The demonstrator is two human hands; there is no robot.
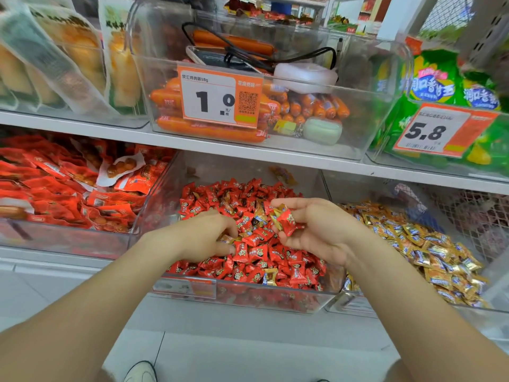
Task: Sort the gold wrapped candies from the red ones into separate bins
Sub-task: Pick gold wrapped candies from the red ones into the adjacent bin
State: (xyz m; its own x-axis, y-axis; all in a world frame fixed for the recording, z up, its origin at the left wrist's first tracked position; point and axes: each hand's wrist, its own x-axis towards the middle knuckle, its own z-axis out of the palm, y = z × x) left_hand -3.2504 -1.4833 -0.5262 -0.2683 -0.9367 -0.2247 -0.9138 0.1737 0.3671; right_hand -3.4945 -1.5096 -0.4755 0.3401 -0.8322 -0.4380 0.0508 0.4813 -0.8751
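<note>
Lying among the red candies (257, 253), a gold candy (227, 239) is pinched in the curled left hand (202, 237). A few mixed candies (286, 221) are cupped in the half-curled right hand (319, 230).

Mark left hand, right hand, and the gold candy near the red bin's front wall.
left hand (201, 235): head view, back of hand.
right hand (319, 230): head view, palm.
front gold candy (270, 277): head view, wrapper middle.
</note>
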